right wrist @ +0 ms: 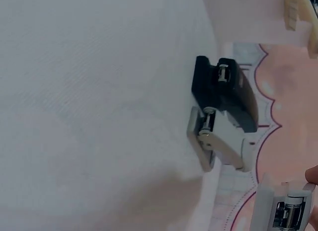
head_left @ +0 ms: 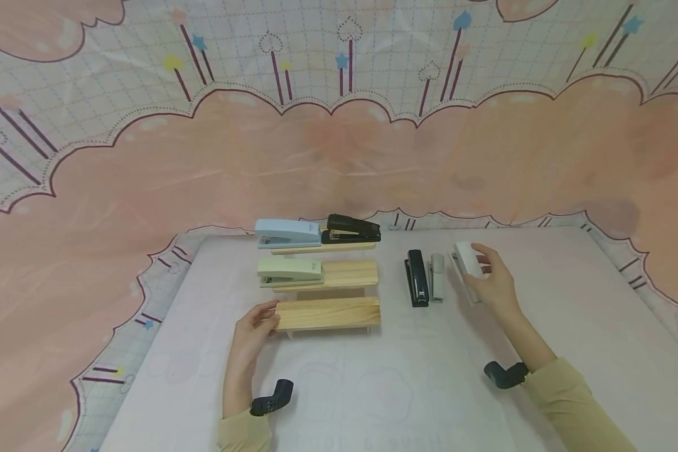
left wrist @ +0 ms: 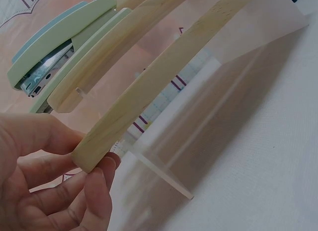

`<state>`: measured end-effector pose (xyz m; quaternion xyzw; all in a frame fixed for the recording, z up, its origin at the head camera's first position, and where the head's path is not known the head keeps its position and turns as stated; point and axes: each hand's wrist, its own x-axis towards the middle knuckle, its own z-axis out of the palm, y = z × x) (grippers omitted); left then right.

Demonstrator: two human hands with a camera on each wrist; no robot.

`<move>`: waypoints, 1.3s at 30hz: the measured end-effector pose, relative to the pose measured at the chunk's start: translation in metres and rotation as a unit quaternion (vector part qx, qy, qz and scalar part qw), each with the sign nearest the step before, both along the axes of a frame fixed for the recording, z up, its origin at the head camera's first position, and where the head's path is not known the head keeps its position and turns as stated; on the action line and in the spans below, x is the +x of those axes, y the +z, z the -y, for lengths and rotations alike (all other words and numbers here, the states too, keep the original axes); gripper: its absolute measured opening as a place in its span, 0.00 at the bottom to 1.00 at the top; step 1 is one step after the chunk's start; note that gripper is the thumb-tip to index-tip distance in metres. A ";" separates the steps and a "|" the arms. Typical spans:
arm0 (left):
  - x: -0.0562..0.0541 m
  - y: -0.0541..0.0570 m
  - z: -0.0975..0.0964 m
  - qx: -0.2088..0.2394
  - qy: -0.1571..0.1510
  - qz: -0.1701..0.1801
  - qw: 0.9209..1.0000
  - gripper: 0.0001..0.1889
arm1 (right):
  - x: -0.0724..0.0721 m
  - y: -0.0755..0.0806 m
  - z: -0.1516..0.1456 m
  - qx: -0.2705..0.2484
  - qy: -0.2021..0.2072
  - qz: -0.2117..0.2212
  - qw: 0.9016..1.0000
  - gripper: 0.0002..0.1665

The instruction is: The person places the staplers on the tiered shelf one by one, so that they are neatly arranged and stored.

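My left hand pinches the left end of the lowest wooden shelf board between thumb and fingers. This board is the front step of a three-tier rack with clear supports. In my right hand is a white stapler, gripped from its right side. Left of it on the table stand a small grey-white stapler and a black stapler. The middle tier carries a light green stapler. On the top tier sit a light blue stapler and a black stapler with an angled top.
The rack stands left of centre on a white-covered table. Behind the table hangs a pink and white patterned cloth. Dark camera mounts are strapped to both wrists.
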<state>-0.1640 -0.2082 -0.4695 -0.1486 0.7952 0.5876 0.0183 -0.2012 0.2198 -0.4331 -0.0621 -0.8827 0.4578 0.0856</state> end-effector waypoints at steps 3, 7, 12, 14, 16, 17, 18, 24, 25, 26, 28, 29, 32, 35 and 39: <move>0.000 0.000 0.000 -0.001 0.000 0.000 1.000 0.21 | 0.001 0.006 0.003 -0.004 0.008 -0.002 1.000 0.41; 0.000 0.000 0.000 0.000 0.000 0.000 1.000 0.21 | 0.003 0.014 0.008 -0.009 0.023 0.000 1.000 0.42; 0.001 0.001 0.000 -0.002 0.000 0.002 1.000 0.21 | 0.006 0.022 0.016 -0.007 0.035 -0.007 0.999 0.42; 0.001 0.000 0.001 0.000 0.000 0.002 1.000 0.21 | 0.006 0.026 0.019 -0.005 0.036 -0.011 0.999 0.42; 0.000 0.000 0.001 0.002 0.000 0.002 1.000 0.21 | 0.007 0.029 0.023 -0.001 0.038 -0.018 0.999 0.41; 0.000 0.000 0.001 0.003 0.000 0.002 1.000 0.21 | 0.007 0.031 0.025 0.000 0.040 -0.020 0.999 0.41; 0.000 0.000 0.001 0.003 -0.001 0.003 1.000 0.21 | 0.007 0.032 0.026 0.000 0.043 -0.022 0.999 0.41; -0.001 0.000 0.001 -0.004 -0.003 0.005 1.000 0.21 | 0.007 0.040 0.036 0.009 0.064 -0.031 0.997 0.39; -0.001 0.000 0.001 -0.006 -0.003 0.005 1.000 0.21 | 0.007 0.041 0.038 0.010 0.068 -0.031 0.997 0.39; -0.001 0.000 0.001 -0.007 -0.003 0.005 1.000 0.21 | 0.007 0.042 0.039 0.011 0.072 -0.031 0.997 0.39; -0.001 0.000 0.000 -0.006 -0.003 0.004 1.000 0.21 | 0.006 0.043 0.042 0.009 0.080 -0.030 0.996 0.39; -0.001 0.000 0.000 -0.006 -0.003 0.004 1.000 0.21 | 0.006 0.044 0.043 0.007 0.085 -0.029 0.996 0.38; -0.001 0.000 0.000 -0.006 -0.002 0.003 1.000 0.21 | 0.005 0.047 0.048 0.001 0.095 -0.024 0.995 0.38; -0.001 0.000 0.000 -0.006 -0.001 0.002 1.000 0.21 | 0.005 0.050 0.052 -0.004 0.105 -0.022 0.994 0.38; -0.001 -0.001 0.000 -0.006 -0.001 0.002 1.000 0.21 | 0.004 0.053 0.057 -0.008 0.120 -0.026 0.992 0.38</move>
